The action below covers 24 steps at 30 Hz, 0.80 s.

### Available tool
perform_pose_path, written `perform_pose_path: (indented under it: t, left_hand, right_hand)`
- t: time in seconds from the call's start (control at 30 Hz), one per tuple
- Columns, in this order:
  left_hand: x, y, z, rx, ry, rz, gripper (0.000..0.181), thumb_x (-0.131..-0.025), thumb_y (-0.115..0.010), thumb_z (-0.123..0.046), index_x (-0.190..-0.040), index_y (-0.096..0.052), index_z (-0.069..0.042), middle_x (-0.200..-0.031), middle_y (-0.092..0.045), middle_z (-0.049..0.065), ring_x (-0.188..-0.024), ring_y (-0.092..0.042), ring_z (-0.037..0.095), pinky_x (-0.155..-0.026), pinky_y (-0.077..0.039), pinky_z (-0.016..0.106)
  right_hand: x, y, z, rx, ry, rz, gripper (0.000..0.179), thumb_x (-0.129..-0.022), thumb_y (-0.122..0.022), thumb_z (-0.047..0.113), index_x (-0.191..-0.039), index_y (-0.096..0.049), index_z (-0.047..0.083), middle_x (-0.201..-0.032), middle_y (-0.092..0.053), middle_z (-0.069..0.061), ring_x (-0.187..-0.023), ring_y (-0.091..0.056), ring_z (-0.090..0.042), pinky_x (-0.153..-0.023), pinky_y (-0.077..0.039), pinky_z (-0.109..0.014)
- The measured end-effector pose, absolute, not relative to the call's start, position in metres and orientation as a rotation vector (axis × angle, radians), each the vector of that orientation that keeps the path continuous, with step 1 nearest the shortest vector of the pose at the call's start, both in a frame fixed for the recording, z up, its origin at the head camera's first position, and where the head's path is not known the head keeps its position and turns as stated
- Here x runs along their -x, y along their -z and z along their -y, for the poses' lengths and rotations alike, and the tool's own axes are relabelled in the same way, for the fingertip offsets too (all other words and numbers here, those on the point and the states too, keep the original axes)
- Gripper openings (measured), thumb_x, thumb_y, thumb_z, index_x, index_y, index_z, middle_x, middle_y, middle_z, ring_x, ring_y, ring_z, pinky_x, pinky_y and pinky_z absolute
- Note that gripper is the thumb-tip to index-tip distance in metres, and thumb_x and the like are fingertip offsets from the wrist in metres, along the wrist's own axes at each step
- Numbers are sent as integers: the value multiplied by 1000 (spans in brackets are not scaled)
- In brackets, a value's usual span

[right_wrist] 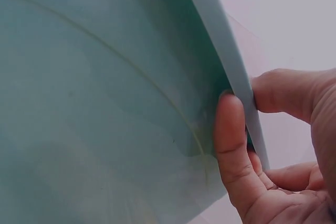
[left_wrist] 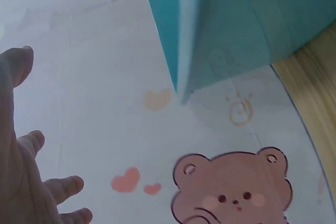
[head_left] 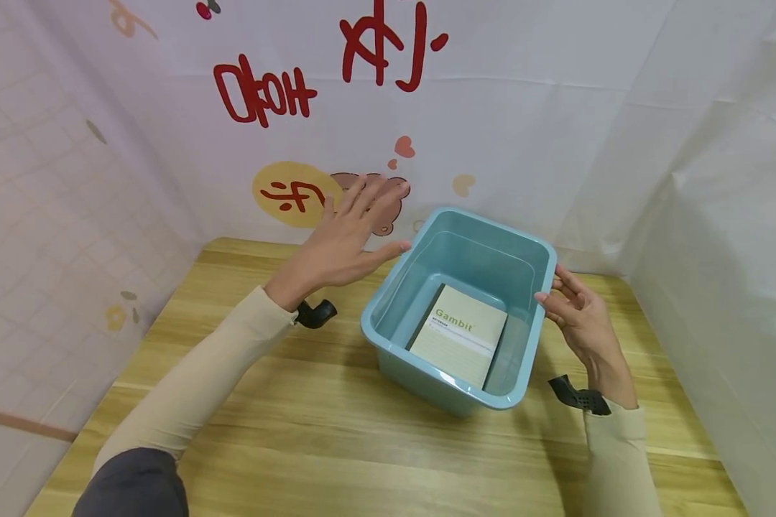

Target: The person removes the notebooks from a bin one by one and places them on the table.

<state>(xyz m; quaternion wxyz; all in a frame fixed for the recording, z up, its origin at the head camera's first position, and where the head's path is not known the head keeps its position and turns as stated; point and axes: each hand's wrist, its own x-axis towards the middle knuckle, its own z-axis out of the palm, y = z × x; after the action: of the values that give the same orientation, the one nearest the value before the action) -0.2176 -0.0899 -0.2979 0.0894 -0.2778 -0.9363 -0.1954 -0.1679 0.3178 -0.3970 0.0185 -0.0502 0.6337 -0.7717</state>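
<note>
A light blue plastic bin [head_left: 420, 380] stands in the middle of the head view, its open top facing me. Inside, a cream notebook [head_left: 462, 337] printed "Gambit" lies on the bottom. My right hand [head_left: 580, 316] pinches the bin's right rim, thumb on top and fingers under the lip; the right wrist view shows the index finger [right_wrist: 232, 140] against the outer wall. Just beyond the left rim, my left hand [head_left: 339, 244] is held up with fingers straight and spread, thumb tip close to the rim. The left wrist view shows this hand apart from the bin's wall [left_wrist: 252, 30].
The bin is on a wooden table [head_left: 284, 431]. A white cloth backdrop [head_left: 524, 129] with red characters, hearts and a bear drawing rises close behind it. White sheeting also borders the left and right sides. Both wrists wear black straps [head_left: 317, 314].
</note>
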Motion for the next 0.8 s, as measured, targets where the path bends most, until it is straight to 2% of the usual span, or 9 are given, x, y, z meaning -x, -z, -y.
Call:
perform_pose_path:
  t: [0.2, 0.3, 0.5, 0.8]
  left_hand:
    - [217, 284, 70, 914, 536, 2778, 83, -96, -48, -71, -163, -8, -44, -173, -13, 1, -162, 0, 27, -121, 1, 73]
    - [217, 279, 60, 946, 507, 2795, 83, -96, -47, -72, -163, -7, -44, -173, -12, 4, -162, 0, 28, -121, 1, 72]
    - [217, 275, 40, 970, 442, 2876, 86, -94, -43, -78, -163, -3, -46, -175, -4, 2, -162, 3, 29, -124, 0, 68]
    - [222, 277, 9, 993, 388, 2961, 89, -91, -42, -83, -161, 3, -51, -175, 2, -2, -162, 4, 28, -124, 0, 68]
  right_hand:
    - [167, 394, -317, 138, 2406, -1949, 86, -95, -63, -10, -163, -11, -1, -124, -52, -8, -97, -68, -9, -82, -60, -24]
    - [166, 393, -317, 135, 2410, -1936, 87, -95, -63, -10, -163, -10, -1, -125, -52, -8, -98, -68, -9, -83, -60, -24]
    - [165, 392, -315, 138, 2412, -1927, 86, -95, -63, -10, -163, -10, -1, -125, -51, -9, -98, -68, -9, -84, -60, -24]
    - [163, 393, -312, 153, 2423, -1919, 86, -96, -61, -10, -163, -9, -2, -124, -52, -8, -97, -68, -8, -83, -59, -23]
